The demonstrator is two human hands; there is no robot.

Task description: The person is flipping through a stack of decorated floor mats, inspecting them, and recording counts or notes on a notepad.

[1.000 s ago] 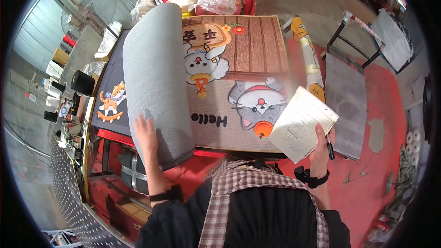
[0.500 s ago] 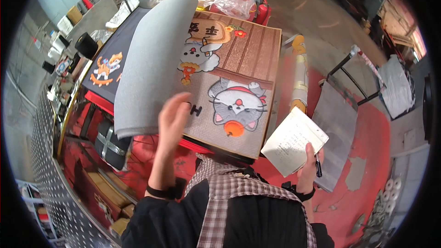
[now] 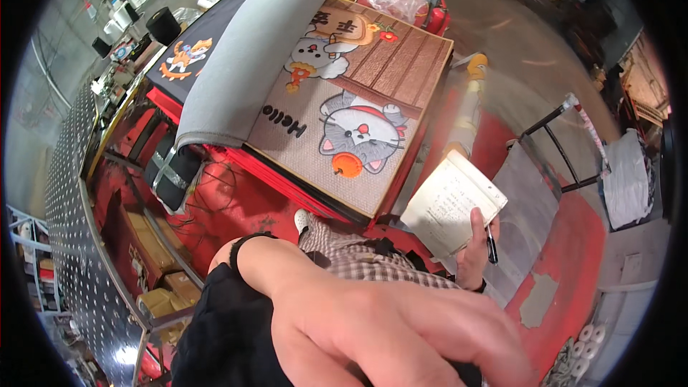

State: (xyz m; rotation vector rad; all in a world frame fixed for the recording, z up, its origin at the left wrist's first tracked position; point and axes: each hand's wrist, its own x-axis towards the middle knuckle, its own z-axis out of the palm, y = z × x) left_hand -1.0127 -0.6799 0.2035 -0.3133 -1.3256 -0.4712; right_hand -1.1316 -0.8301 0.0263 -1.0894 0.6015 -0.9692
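My left hand [image 3: 387,322] is raised close in front of my body and looms large at the lower edge. Its fingers stretch to the right and down, thumb apart, with nothing seen in them; their tips are blurred or partly cut off. In my right hand [image 3: 473,256] is an open notebook [image 3: 450,204] with handwriting on its cream page, the thumb lying on the page's edge. A black pen [image 3: 491,245] sticks out beside that hand. Beyond them lies a stack of printed mats; the top mat [image 3: 358,136] shows cartoon animals, its left part folded over, grey backing [image 3: 240,64] up.
Left of the fold is a dark mat [image 3: 188,57] with a cartoon cat. A perforated metal table [image 3: 72,165] runs along the left, with thread cones [image 3: 163,25] behind it. A rolled mat [image 3: 469,104] and a black metal frame [image 3: 552,143] stand right. A fire extinguisher [image 3: 438,17] is at the back.
My left hand has left the mat's folded edge and come up close, toward the right. My right hand keeps the notebook and pen. The view has shifted slightly.
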